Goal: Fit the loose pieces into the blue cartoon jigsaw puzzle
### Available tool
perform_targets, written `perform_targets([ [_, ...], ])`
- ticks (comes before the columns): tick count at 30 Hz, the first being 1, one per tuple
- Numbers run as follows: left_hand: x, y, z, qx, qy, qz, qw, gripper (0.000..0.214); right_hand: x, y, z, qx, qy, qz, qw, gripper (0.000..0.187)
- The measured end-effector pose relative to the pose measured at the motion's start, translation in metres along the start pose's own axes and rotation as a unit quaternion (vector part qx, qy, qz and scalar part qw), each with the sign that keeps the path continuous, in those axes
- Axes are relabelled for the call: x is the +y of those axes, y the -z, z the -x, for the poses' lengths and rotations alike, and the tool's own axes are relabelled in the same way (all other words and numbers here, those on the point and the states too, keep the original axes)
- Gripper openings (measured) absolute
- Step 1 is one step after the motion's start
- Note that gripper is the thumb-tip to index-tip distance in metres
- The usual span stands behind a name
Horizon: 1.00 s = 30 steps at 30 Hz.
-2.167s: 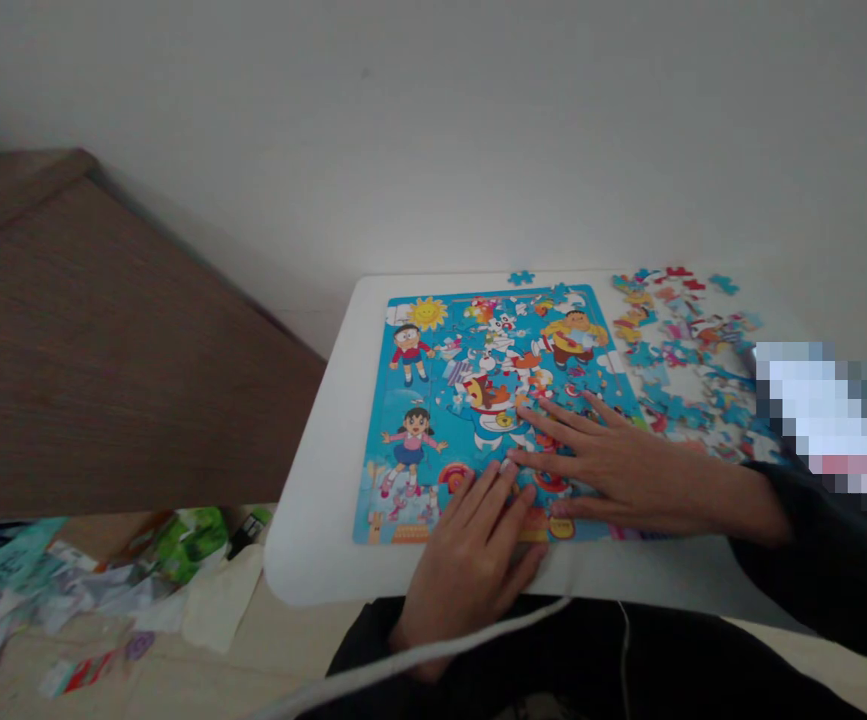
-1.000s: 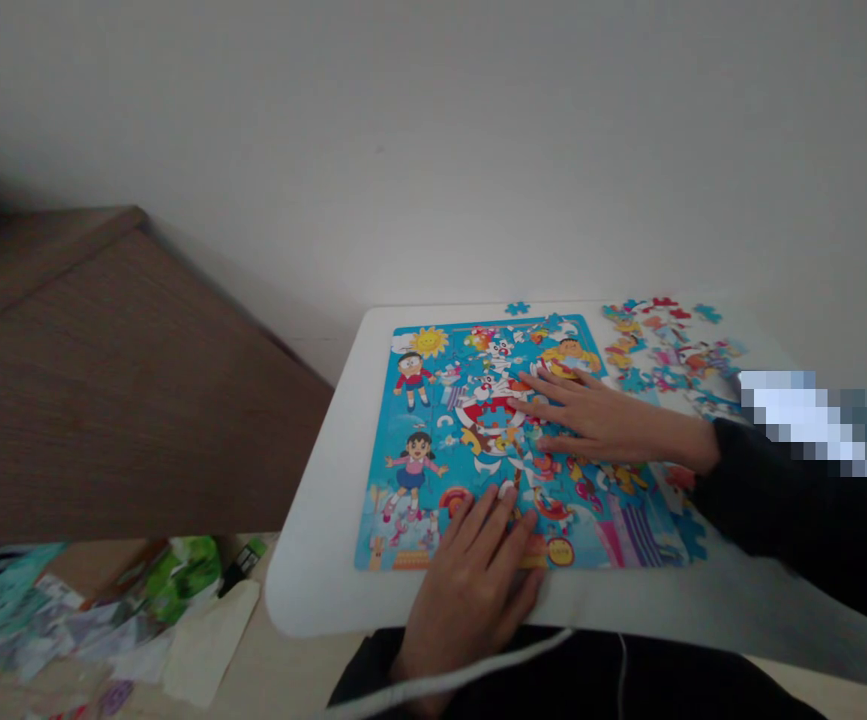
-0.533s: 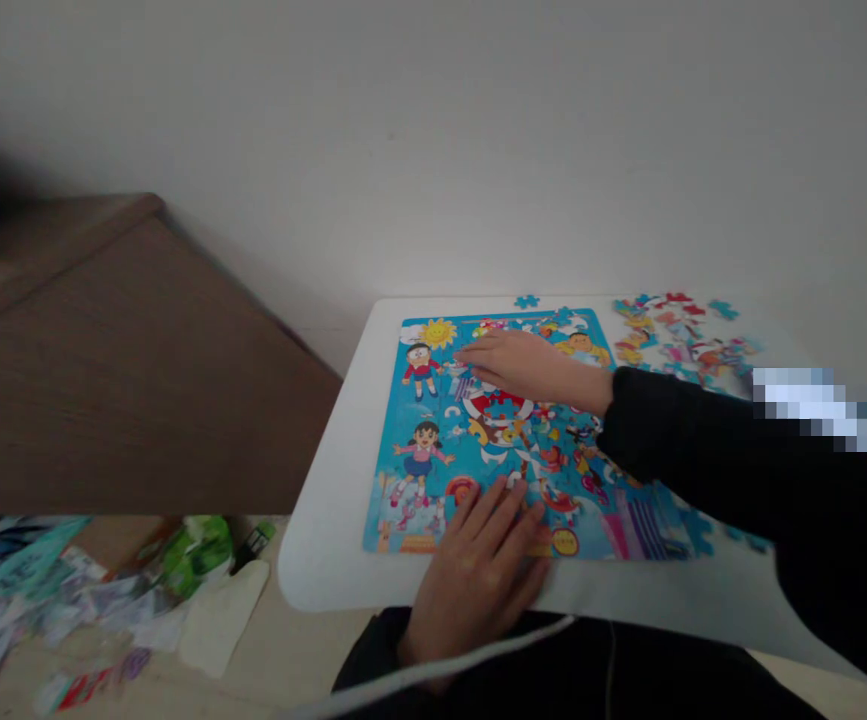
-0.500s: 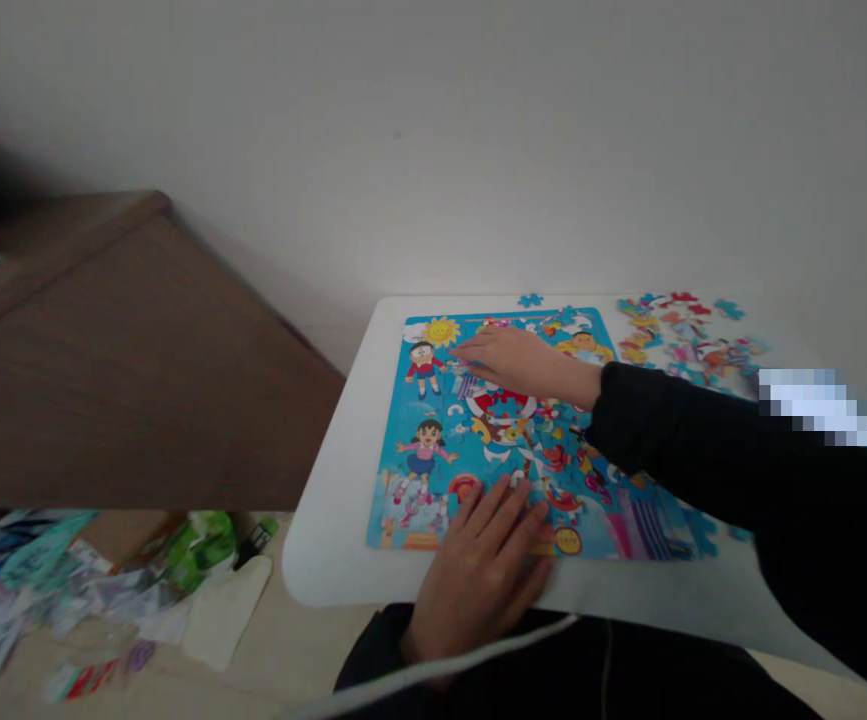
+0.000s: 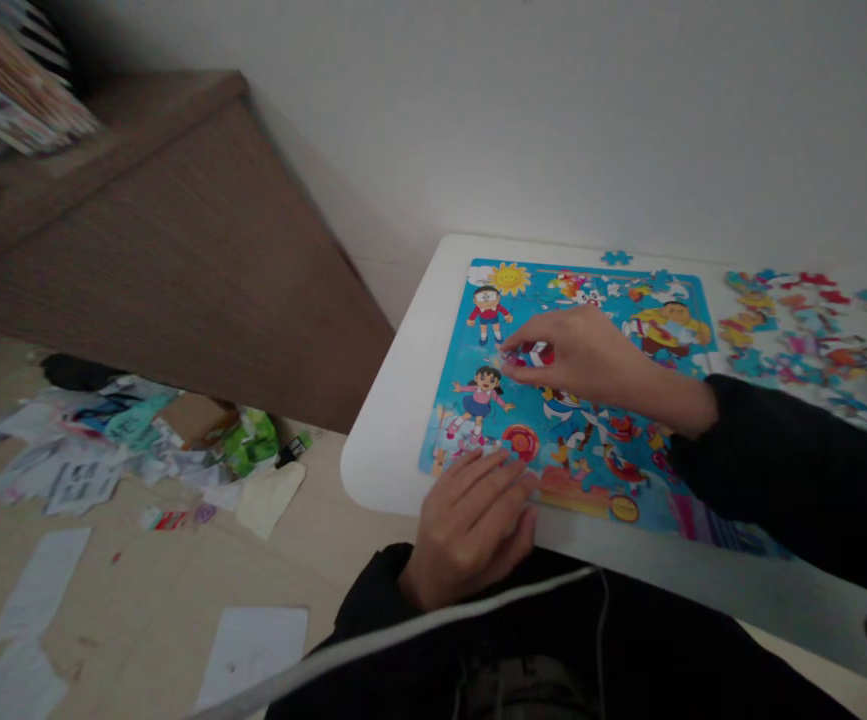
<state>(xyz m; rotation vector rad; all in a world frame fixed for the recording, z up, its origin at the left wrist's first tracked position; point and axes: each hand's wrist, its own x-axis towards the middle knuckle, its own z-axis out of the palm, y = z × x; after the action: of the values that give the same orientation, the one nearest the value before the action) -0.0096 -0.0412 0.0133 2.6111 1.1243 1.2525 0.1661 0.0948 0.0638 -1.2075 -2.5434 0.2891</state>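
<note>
A blue jigsaw puzzle board (image 5: 444, 365) with cartoon figures and a smiling sun lies on the white table. Its left column shows the pictures plainly, while the middle holds a jumble of coloured pieces. Above the left-middle part, my right hand (image 5: 590, 360) pinches thumb and fingers together; whatever is at the fingertips is too small to make out. A patch of red and white shows through the gap behind the pinch. My left hand (image 5: 474, 525) rests at the board's near left edge, fingers stretched out and holding nothing.
Loose puzzle pieces (image 5: 800, 330) are heaped right of the board, and one blue piece (image 5: 617, 258) lies behind it. A brown cabinet (image 5: 200, 260) stands left of the white table (image 5: 388, 420). Litter and papers (image 5: 253, 650) cover the floor. A pale cable (image 5: 433, 625) crosses my lap.
My right hand has moved nearer along the board, from below the sun to beside the girl figure, and its fingers have closed into a pinch. The camera view has tilted down and left.
</note>
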Motion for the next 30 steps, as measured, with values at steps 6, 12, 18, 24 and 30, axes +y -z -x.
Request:
perform_targets([
  [6, -0.027, 0.027, 0.014, 0.066, 0.127, -0.091, 0.986, 0.020, -0.040, -0.022, 0.006, -0.083, 0.113, -0.090, 0.986, 0.023],
  [12, -0.032, 0.026, 0.017, 0.015, 0.166, -0.091, 0.982, 0.016, -0.034, -0.032, -0.005, -0.148, 0.169, -0.107, 0.968, 0.035],
  [18, -0.034, 0.024, 0.023, -0.014, 0.167, -0.070, 0.983, 0.014, -0.041, -0.029, -0.007, -0.163, 0.181, -0.065, 0.968, 0.039],
  [24, -0.035, 0.025, 0.023, -0.029, 0.161, -0.066, 0.984, 0.015, -0.051, -0.026, -0.006, -0.147, 0.127, 0.023, 0.981, 0.033],
  [30, -0.036, 0.027, 0.022, -0.040, 0.142, -0.059, 0.987, 0.015, -0.062, -0.034, -0.001, -0.116, -0.025, -0.011, 0.993, 0.036],
])
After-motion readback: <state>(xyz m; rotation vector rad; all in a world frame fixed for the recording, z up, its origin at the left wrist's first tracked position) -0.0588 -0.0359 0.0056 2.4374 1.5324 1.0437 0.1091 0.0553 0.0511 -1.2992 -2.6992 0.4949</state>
